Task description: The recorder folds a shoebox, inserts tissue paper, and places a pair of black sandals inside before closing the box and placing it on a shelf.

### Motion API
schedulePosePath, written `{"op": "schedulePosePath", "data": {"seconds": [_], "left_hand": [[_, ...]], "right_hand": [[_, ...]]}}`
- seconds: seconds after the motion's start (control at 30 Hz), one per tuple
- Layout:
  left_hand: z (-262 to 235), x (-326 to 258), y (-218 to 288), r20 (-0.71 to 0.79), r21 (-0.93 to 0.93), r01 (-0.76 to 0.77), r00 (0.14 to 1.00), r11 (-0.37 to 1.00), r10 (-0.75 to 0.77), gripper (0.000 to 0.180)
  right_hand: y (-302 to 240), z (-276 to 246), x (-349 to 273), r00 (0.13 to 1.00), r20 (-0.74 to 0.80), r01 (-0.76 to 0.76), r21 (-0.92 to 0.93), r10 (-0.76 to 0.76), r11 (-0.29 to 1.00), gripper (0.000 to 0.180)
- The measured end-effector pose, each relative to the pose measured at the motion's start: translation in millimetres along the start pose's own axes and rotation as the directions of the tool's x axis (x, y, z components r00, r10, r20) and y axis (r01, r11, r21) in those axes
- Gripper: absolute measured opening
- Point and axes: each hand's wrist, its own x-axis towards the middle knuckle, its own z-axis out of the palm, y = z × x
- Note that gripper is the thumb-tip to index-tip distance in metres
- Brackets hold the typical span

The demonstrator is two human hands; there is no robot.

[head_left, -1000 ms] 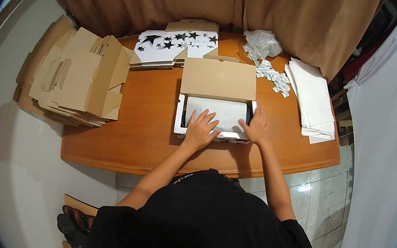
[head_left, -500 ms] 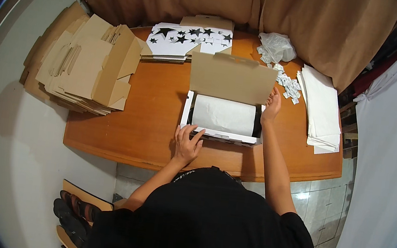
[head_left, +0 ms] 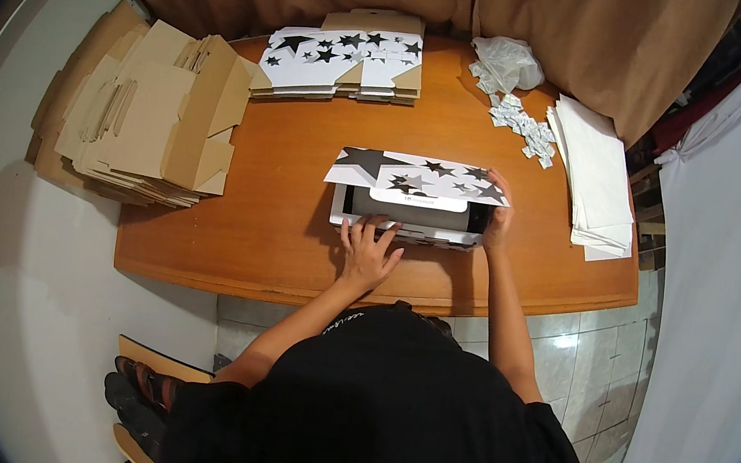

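A white cardboard box [head_left: 355, 224] with a black star print stands near the front of the wooden table. Its hinged lid [head_left: 396, 172] is tilted forward, partly over the opening, with the front flap above the front wall. Under it, shaded white paper [head_left: 410, 212] shows inside. My left hand [head_left: 370, 255] rests with spread fingers on the box's front edge. At the right end, my right hand [head_left: 500, 212] has its fingers at the lid's right edge and its palm against the side; part of its grip is hidden.
Flattened brown cartons [head_left: 139, 120] are piled at the left. Star-printed flat boxes [head_left: 317, 63] lie at the back. A clear plastic bag [head_left: 509, 63], small white sachets [head_left: 524, 128] and a stack of white paper sheets [head_left: 591, 171] occupy the right side of the wooden table [head_left: 276, 174].
The lid has swung forward and down from upright, with my right hand at its edge. My left hand has shifted slightly right along the box front.
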Motion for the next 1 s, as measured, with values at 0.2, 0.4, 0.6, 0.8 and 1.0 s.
{"op": "schedulePosePath", "data": {"seconds": [0.2,0.4,0.6,0.8,1.0], "left_hand": [[5.1,-8.4,-1.8,0.034,-0.093,-0.019,0.999,0.995,0.022,0.037],[13.6,-26.7,-15.4,-0.014,-0.088,-0.132,0.991,0.987,0.131,0.034],[12.5,-32.2,-13.6,-0.127,0.08,-0.113,0.984,0.99,0.123,0.039],[11.9,-35.7,-12.1,-0.127,0.147,-0.07,0.988,0.987,0.089,0.046],[13.9,-34.7,-18.5,-0.025,0.117,-0.088,0.995,0.989,0.091,0.052]], "right_hand": [[-15.3,-2.4,-7.0,0.996,0.023,0.087,-0.238,-0.084,0.967,0.07],[-13.4,-17.5,-43.3,0.983,0.138,0.161,-0.348,-0.119,0.923,0.045],[-37.9,-11.3,-43.4,0.974,0.215,0.17,-0.493,-0.07,0.853,0.053],[-59.3,0.8,-35.2,0.966,0.259,0.194,-0.643,-0.028,0.741,0.054],[-53.3,1.9,-42.5,0.947,0.321,0.256,-0.704,-0.024,0.662,0.046]]}}
